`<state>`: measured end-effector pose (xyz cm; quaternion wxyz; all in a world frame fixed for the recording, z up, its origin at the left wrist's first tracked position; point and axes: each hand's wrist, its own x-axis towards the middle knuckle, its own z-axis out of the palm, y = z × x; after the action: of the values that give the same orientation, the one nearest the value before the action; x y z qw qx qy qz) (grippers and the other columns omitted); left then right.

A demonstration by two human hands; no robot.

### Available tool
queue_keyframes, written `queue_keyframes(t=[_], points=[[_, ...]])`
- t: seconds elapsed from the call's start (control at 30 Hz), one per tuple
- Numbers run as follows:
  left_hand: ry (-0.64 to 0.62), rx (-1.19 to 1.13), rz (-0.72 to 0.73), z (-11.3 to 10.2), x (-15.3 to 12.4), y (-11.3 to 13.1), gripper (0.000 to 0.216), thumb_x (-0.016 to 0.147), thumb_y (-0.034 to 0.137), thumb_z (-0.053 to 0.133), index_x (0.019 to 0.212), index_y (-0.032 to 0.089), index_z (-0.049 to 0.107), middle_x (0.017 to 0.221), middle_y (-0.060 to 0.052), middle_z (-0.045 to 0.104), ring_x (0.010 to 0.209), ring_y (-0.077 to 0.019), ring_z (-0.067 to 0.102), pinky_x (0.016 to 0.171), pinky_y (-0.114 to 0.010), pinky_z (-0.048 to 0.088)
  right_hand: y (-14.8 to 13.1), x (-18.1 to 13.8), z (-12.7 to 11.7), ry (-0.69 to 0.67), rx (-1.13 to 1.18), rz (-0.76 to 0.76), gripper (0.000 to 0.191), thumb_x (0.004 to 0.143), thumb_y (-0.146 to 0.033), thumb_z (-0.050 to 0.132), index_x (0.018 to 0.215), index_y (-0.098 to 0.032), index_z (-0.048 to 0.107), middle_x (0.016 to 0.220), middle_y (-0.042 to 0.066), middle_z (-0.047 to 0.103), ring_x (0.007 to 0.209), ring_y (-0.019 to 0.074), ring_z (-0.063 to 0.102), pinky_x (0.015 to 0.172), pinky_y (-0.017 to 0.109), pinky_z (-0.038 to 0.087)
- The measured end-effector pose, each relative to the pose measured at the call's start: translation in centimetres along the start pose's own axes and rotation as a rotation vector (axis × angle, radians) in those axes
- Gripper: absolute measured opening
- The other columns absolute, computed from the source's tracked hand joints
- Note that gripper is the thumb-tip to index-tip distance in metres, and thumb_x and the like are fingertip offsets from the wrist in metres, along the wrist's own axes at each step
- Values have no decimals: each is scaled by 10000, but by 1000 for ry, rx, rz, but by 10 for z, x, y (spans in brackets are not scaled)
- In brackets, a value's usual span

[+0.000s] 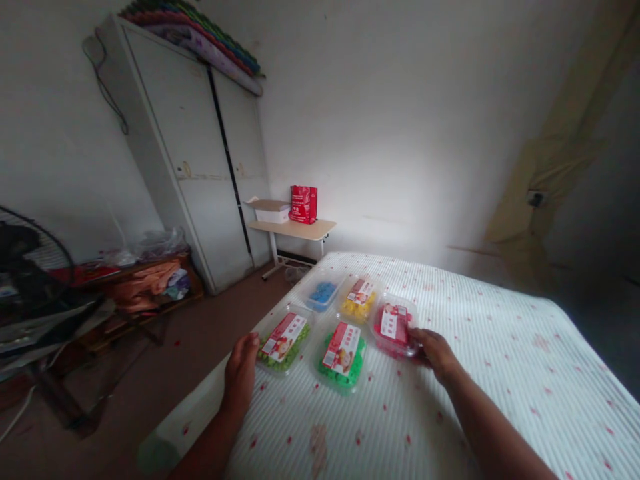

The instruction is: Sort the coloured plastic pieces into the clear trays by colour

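Several clear plastic containers stand on the bed in two rows. My right hand [435, 350] grips the right side of the container of pink-red pieces [395, 325], its fingers over the edge. My left hand [242, 367] is at the left edge of the container of light green pieces [284, 339]; its fingers are slightly bent and do not wrap round it. Between my hands is a container of bright green pieces [343, 355]. Behind stand a container of yellow pieces [359, 300] and one of blue pieces [323, 293]. All but the blue one show a red and white label.
A striped bedspread [480, 347] with small red marks lies beneath the containers. Beyond it, a small table [300, 229] holds a red bag [303, 204] and a white box [271, 212]. A wardrobe [195, 147] and a fan [30, 247] are at the left.
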<state>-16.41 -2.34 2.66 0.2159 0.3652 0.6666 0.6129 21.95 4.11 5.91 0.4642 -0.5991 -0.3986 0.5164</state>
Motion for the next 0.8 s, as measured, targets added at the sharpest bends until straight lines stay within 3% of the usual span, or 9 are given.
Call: queue_keyframes(t=[0.23,0.33,0.4,0.53,0.63,0.7,0.8], points=[[1,-17,35,0,1,-3,454,740,556,498,983,181,581,928,-56,631,894,-231,587,819,-361,460,-5,-15,-4,65,27,35,394,623,-543,639,748,-175,574,622,-7,575,467,113,520,487,274,469],[46,-28,62,-2,4,-6,462,745,549,496,1006,175,569,937,-63,626,893,-233,588,828,-376,463,3,-28,-28,62,-1,-25,428,607,-577,633,745,-175,583,676,19,605,504,130,546,502,277,474],[96,0,127,-5,5,-6,459,746,538,494,1025,179,558,979,-74,618,921,-237,583,848,-388,461,12,-38,-54,30,-121,-102,438,645,-615,578,678,-179,568,583,15,582,503,143,545,494,268,458],[142,232,442,-11,-9,7,395,741,482,516,1005,193,571,1029,-89,599,989,-261,553,907,-429,430,29,-61,-117,94,-523,-297,431,684,-625,512,639,-204,592,515,12,588,485,158,538,490,260,447],[42,331,718,-3,-42,29,284,772,378,515,995,216,583,1047,-85,606,1017,-249,545,922,-406,424,40,-71,-149,237,-630,-379,422,614,-614,539,714,-220,650,693,59,691,594,210,615,567,286,497],[-83,382,862,13,-69,46,284,782,333,522,1037,221,583,1088,-90,602,1057,-246,528,939,-395,409,46,-73,-157,292,-659,-420,420,619,-609,521,733,-226,651,785,82,708,685,243,643,629,305,513],[-242,546,990,46,-102,66,372,753,349,577,1103,223,584,1168,-98,583,1113,-273,491,972,-437,357,55,-70,-151,291,-746,-526,385,695,-592,468,677,-232,602,744,85,675,680,237,629,649,312,504]])
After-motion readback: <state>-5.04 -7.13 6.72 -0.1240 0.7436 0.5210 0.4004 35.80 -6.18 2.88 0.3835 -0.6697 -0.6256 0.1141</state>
